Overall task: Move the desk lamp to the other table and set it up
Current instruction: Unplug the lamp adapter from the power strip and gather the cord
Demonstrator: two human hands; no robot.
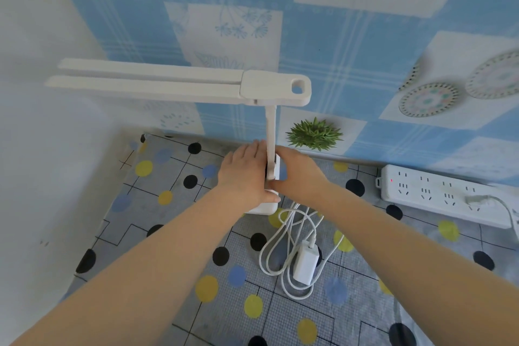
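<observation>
Cable (292, 236) and adapter (306, 264) beside lamp (271, 149)

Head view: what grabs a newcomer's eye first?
The white desk lamp stands mid-frame on the dotted tablecloth, its two-bar head stretching left, with both hands, left and right, on either side of its stem at the base. In front lies its loose cord with adapter; a power strip sits right, by the wall.

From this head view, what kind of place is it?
Probably a room in a home: a table with a dotted tablecloth pushed against blue patterned wallpaper, with a white desk lamp and a power strip on it.
</observation>
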